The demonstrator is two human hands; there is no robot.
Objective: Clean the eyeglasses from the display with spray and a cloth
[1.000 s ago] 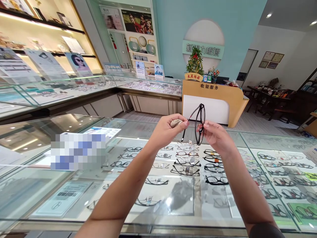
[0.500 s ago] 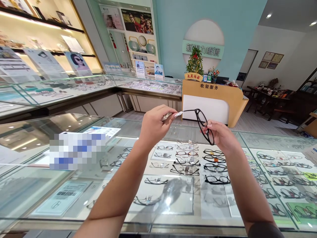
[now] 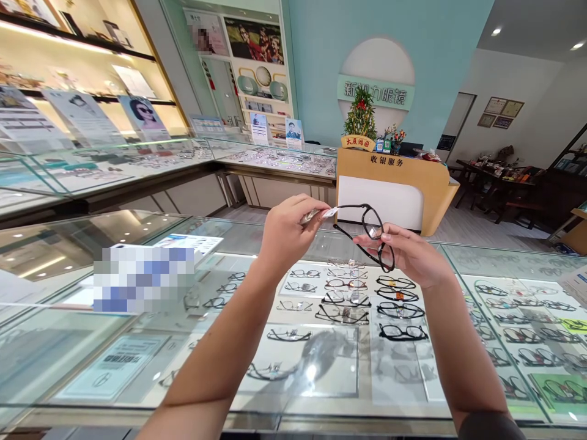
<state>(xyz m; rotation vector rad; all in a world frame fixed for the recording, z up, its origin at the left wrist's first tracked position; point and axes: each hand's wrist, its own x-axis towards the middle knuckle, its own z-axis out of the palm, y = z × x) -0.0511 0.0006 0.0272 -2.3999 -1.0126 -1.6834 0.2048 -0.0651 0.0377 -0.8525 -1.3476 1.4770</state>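
Note:
Black-framed eyeglasses [image 3: 372,225] are held up above a glass display counter, with both temples unfolded. My left hand [image 3: 291,235] pinches the end of one temple, where a small white piece [image 3: 330,212], a tag or a cloth, shows at the fingertips. At the other end, my right hand [image 3: 419,255] grips the rim near the bridge between thumb and fingers. The second temple points back toward the left hand, its tip free. Beneath the hands, rows of eyeglasses [image 3: 402,332] lie inside the counter.
The glass counter [image 3: 293,412] stretches across the front, with papers [image 3: 190,243] on its top at left. Beyond the aisle stand a wooden cashier desk [image 3: 438,183] with a potted plant [image 3: 361,116], and more glass display cases [image 3: 151,162].
The eyeglasses have turned slightly, so the second temple now shows swung out below the first. My right hand's fingers have opened out somewhat behind the frame; my left hand has hardly moved.

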